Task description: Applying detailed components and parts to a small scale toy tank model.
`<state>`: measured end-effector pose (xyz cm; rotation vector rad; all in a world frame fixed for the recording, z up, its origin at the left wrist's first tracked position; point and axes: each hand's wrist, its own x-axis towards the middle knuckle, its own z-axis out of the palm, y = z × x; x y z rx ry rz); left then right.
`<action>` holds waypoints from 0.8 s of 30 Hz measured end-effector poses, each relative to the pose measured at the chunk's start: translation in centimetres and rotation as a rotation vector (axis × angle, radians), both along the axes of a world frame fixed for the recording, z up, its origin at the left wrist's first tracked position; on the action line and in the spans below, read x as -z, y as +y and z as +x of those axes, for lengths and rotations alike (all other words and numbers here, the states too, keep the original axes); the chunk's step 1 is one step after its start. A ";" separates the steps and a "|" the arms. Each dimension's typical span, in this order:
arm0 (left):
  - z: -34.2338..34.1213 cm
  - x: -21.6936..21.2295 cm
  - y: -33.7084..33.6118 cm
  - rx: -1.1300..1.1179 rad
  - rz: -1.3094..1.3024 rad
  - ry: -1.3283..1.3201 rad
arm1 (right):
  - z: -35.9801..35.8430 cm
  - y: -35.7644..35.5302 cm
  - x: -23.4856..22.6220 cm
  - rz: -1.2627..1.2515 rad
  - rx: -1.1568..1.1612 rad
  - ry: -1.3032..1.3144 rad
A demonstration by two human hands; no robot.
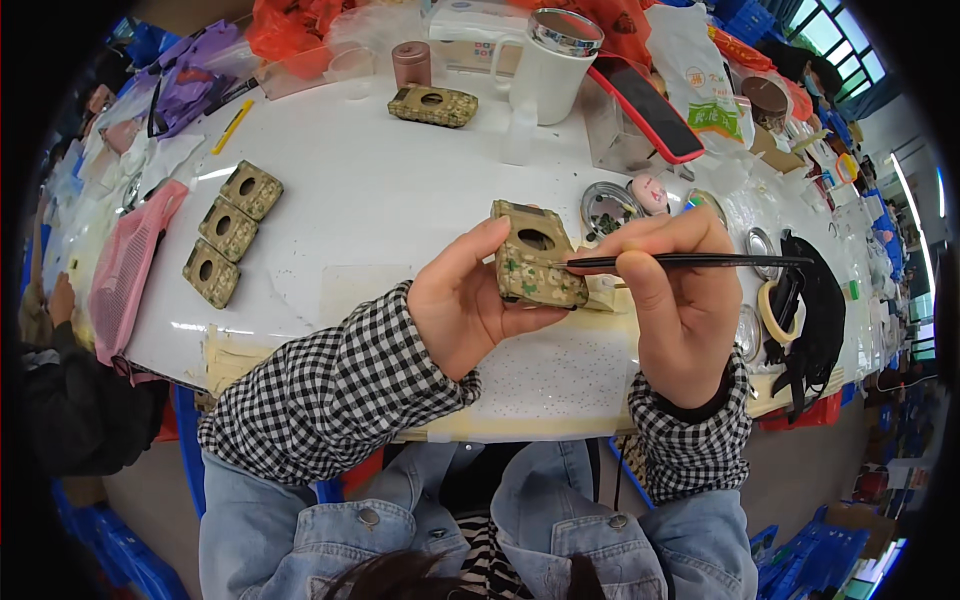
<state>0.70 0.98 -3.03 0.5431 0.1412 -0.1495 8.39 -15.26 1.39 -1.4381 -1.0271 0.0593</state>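
Note:
My left hand (462,295) holds a small camouflage-painted model tank hull (540,262) at a tilt, its thumb on the near side and its fingers beneath. An oval opening shows in the hull's top, with green patches around its lower part. My right hand (685,300) pinches slim black tweezers (720,260) between thumb and fingers. Their tip touches or almost touches the hull's right side; whether they grip anything is too small to see. Similar hulls lie in a row (228,228) on the left, and another hull (433,105) lies farther back.
A white mug (548,75), a red-cased phone (650,110) and a round dish with dark bits (608,208) stand beyond my hands. Speckled white paper (560,380) lies below them. At left are a pink mesh pouch (135,270) and a yellow pen (232,127); at right, tape (778,315) and black cloth (822,320).

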 end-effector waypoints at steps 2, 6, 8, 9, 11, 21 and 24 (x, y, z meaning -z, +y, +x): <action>0.0 0.0 0.0 0.003 0.006 -0.001 | -0.1 0.0 -0.2 0.010 -0.004 0.015; 0.0 -0.1 0.0 0.008 0.003 0.000 | 0.0 0.0 0.0 0.007 -0.009 -0.001; 0.0 -0.1 0.1 0.009 0.002 -0.006 | 0.0 0.0 -0.1 -0.004 -0.014 -0.009; 0.0 -0.1 0.1 0.008 0.004 -0.010 | 0.1 0.0 0.0 -0.005 -0.016 -0.019; 0.1 0.0 0.1 0.007 0.010 -0.009 | 0.2 0.0 0.0 -0.012 -0.020 -0.039; 0.1 0.1 0.1 -0.004 0.006 0.004 | 0.3 0.0 0.3 -0.043 0.001 -0.070; 0.1 0.1 0.1 0.000 0.010 0.002 | 0.2 0.0 0.2 -0.034 0.007 -0.081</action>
